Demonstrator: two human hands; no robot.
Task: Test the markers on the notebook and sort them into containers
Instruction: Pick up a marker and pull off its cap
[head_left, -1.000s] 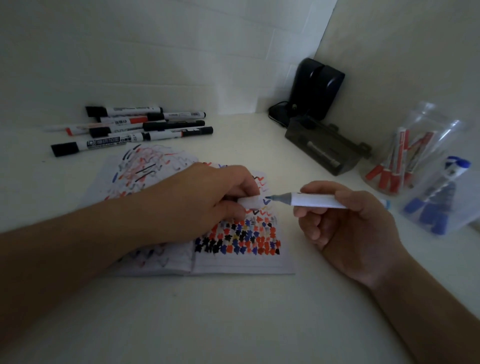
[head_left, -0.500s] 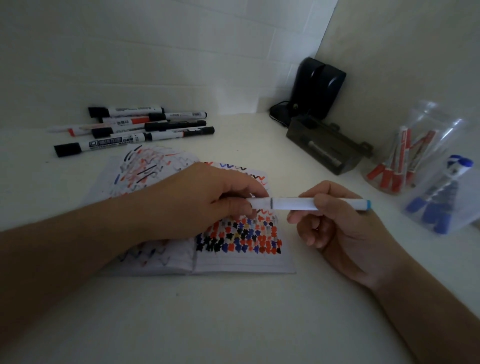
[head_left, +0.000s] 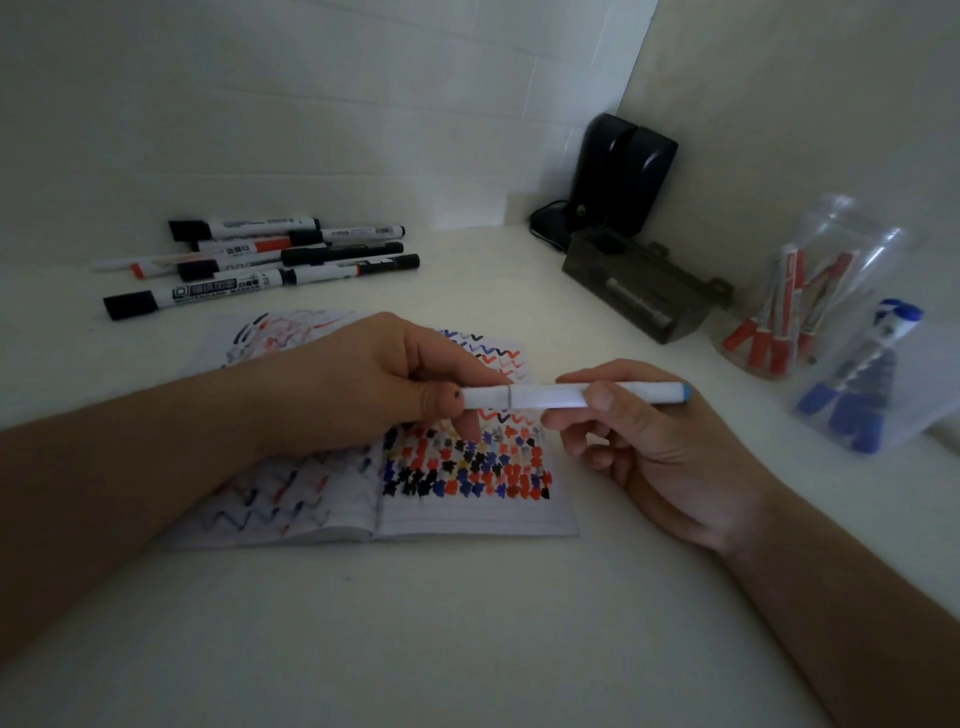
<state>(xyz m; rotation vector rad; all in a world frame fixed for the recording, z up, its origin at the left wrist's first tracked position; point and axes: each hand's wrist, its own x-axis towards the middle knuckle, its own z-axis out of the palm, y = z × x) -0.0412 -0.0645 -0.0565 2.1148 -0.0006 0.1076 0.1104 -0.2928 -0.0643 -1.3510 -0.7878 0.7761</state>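
Now both hands hold one marker (head_left: 571, 397) level above the notebook (head_left: 467, 483): the left hand (head_left: 374, 384) pinches its cap, the right hand (head_left: 639, 431) grips the barrel. Press the cap fully home, then carry it right to the blue cup (head_left: 872, 384).

Black speakers (head_left: 623, 174) in wall corner; dark box (head_left: 641, 283) just in front, on white table (head_left: 467, 623).

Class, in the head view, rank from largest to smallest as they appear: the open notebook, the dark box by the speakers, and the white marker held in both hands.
1. notebook
2. dark box
3. white marker, though it is nearer the camera, so unsure.
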